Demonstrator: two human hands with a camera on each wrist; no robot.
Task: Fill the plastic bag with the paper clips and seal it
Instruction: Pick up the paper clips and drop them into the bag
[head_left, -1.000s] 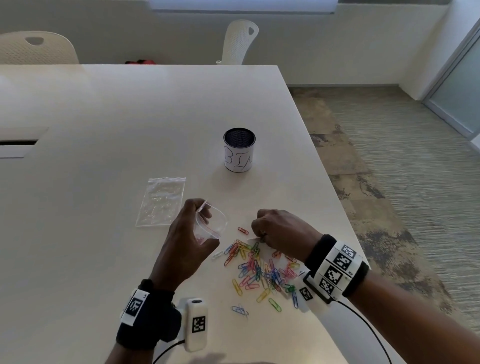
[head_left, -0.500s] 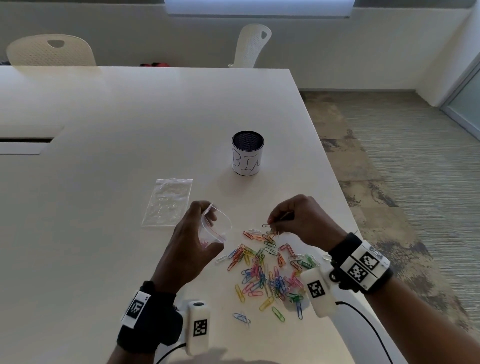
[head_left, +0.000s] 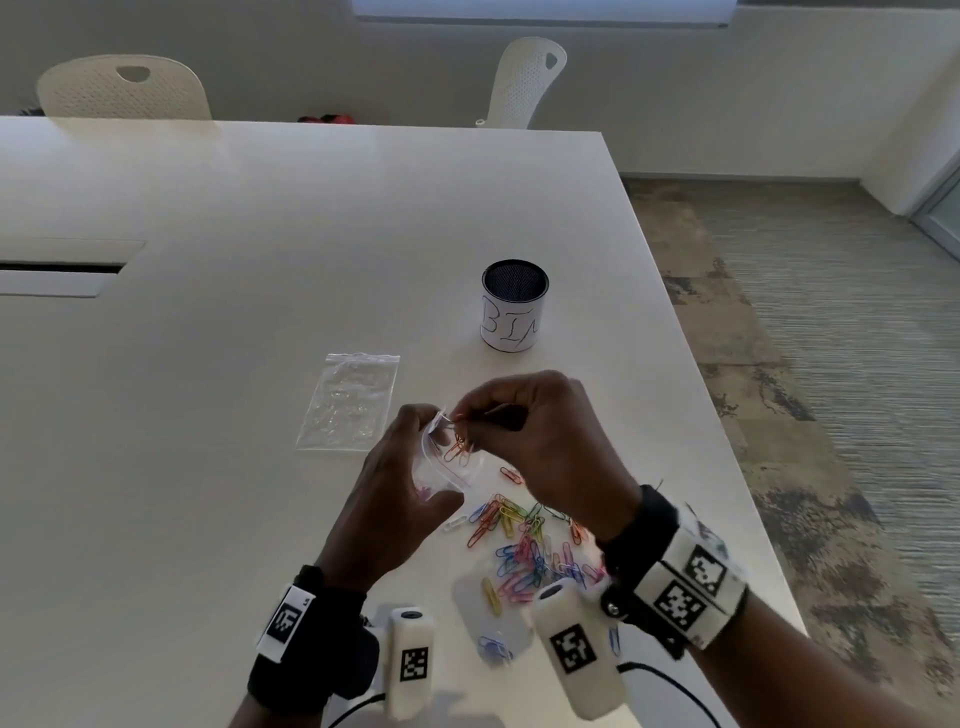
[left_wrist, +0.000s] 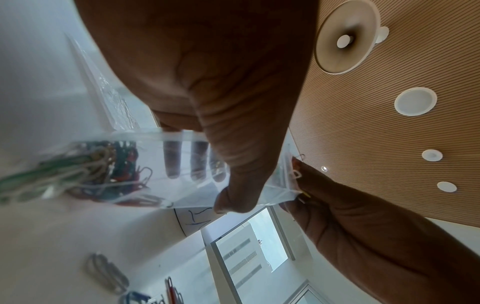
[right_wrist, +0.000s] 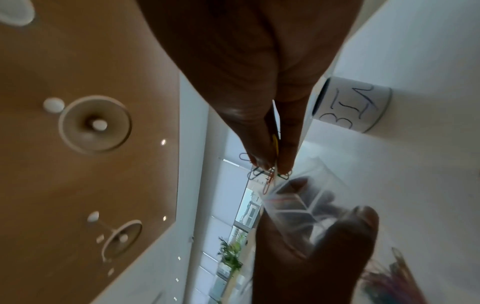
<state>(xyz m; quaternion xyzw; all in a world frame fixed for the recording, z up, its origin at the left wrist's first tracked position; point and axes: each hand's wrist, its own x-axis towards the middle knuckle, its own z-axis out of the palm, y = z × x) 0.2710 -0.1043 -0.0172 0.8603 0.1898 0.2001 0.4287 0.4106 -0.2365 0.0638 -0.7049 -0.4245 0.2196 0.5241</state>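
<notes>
Above the table (head_left: 260, 208), nearer the person than the paper-wrapped cup (head_left: 514, 312) marked with handwriting, both hands met at the mouth of a small clear plastic bag (head_left: 441, 467). The left hand (head_left: 395, 488) held the bag off the table, thumb on the near wall and fingers (left_wrist: 172, 160) showing through the far wall, so the mouth gaped open. The bag's long axis ran from its mouth, which pointed up and toward the cup, down to its closed bottom nearest the person. The right hand (head_left: 540, 441) was directly at that opening, its thumb and fingertips pinched on a small bunch of paper clips (right_wrist: 270, 176) that hung right at the rim, some seemingly just inside. The right hand was therefore the one placed to drop them, and the drop looked to depend on the clips clearing the rim. The bag was thin, see-through and crumpled, with a zip strip along the mouth, not yet sealed. A tangle of green, white, red and blue clips (left_wrist: 85, 170) already lay in its bottom. Many more coloured clips (head_left: 524, 551) lay scattered on the table on the person's side of the cup, below the hands, so filling seemed partly done. A second flat clear bag (head_left: 348, 400) lay on the table to the left of the cup, untouched.
</notes>
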